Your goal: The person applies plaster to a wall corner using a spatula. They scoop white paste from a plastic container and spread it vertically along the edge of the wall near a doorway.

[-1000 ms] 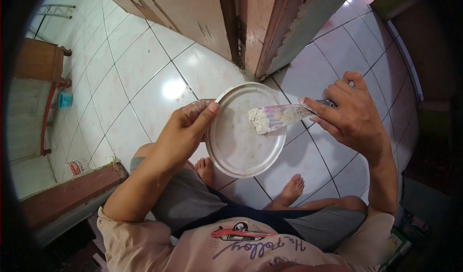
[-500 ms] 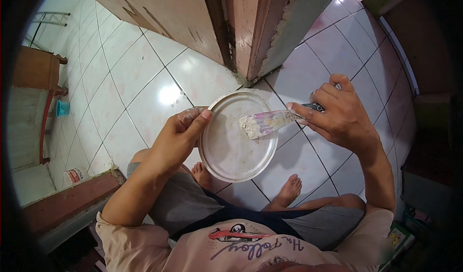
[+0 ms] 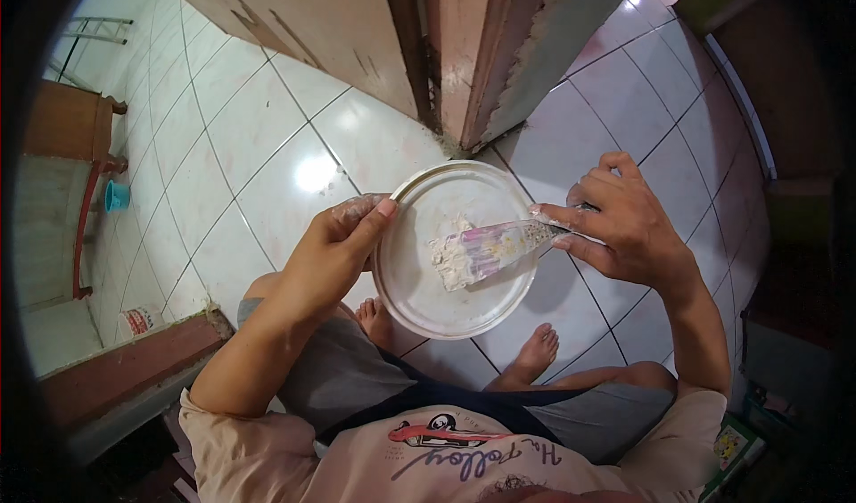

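Note:
My left hand (image 3: 334, 244) grips the left rim of a round white lid (image 3: 473, 311), thumb on top and the other fingers underneath. In my right hand (image 3: 620, 226) is a putty knife (image 3: 508, 246), its dark handle mostly hidden by my fingers. The blade lies low over the middle of the lid, pointing left and streaked with pink and yellow. Off-white putty (image 3: 452, 260) covers the blade's tip and a little of the lid beside it. Both hands carry white smears.
Ahead stands a worn wooden door frame and wall corner (image 3: 459, 102) reaching down to the white tiled floor (image 3: 267, 160). At left are a wooden cabinet (image 3: 67, 124), a turquoise bucket (image 3: 116, 196) and a white tub (image 3: 138, 322). My bare feet (image 3: 538, 351) are below the lid.
The putty knife has moved left and slightly down over the lid, its blade tilting more. The lid has shifted a little right. More putty shows around the blade's tip.

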### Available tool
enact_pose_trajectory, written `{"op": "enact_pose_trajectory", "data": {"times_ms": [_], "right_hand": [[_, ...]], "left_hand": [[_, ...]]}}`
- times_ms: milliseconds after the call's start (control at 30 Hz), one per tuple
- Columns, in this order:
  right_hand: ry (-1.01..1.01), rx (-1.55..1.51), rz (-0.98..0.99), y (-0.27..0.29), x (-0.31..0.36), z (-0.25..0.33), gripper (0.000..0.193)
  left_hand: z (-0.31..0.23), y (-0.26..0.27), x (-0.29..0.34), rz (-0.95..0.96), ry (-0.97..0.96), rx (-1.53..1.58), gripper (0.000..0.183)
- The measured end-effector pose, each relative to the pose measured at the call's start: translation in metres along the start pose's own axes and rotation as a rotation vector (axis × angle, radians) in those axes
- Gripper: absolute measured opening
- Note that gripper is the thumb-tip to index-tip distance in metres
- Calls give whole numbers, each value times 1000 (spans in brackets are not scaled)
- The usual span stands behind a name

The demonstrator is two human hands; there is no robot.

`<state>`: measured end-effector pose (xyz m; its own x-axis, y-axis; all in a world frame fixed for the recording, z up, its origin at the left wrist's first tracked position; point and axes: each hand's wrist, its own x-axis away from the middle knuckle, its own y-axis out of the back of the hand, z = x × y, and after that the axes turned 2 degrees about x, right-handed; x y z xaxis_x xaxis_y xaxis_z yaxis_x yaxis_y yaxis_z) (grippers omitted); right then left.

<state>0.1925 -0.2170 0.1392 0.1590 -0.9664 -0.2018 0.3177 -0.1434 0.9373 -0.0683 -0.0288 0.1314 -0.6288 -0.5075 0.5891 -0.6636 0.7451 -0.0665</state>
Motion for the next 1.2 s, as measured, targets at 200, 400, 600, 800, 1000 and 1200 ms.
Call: {"op": "enact_pose_trajectory", "data": {"times_ms": [200,400,600,800,1000,1200], "right_hand": [[-155,-215,-52,9,12,-29,38],[-430,-254,-71,3,35,-62,37],[-625,-271,-34,-20,36,-85,36],[-438,-133,-35,-52,33,-110,31],[-440,-104,4,-66,30,-127,33],[-466,-261,3,-68,26,-138,33]], "left_hand": [[1,8,1,-38,-5,-24,39],[-3,5,6,-56,-15,-12,41],[1,8,4,-56,-13,-4,41],[-1,7,2,-58,-3,5,39],[1,12,0,-75,5,-1,38],[-3,16,-1,-59,8,-17,37]]}}
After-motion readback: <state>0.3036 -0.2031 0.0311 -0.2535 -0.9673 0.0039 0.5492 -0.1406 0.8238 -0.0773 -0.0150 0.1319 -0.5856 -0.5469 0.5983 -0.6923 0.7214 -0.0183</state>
